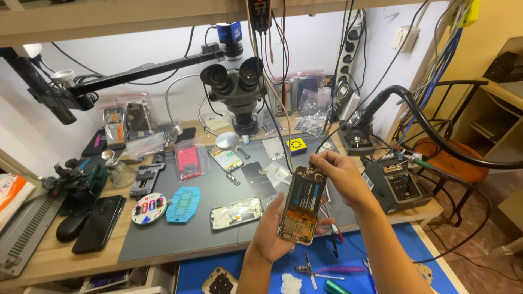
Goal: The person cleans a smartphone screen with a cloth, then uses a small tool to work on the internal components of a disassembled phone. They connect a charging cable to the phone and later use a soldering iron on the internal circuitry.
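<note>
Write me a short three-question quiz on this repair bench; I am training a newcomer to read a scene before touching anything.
1. True or false: the opened phone is lying flat on the grey mat.
2. Which hand grips the phone's top edge? A) left hand B) right hand C) neither
3. Fill in: on the mat, just left of the held phone, lies a second ______ phone frame.

Key
1. False: it is held up above the bench in both hands.
2. B: the right hand pinches the top edge, while the left hand cradles the lower part.
3. Opened (stripped), with its inside facing up.
</note>
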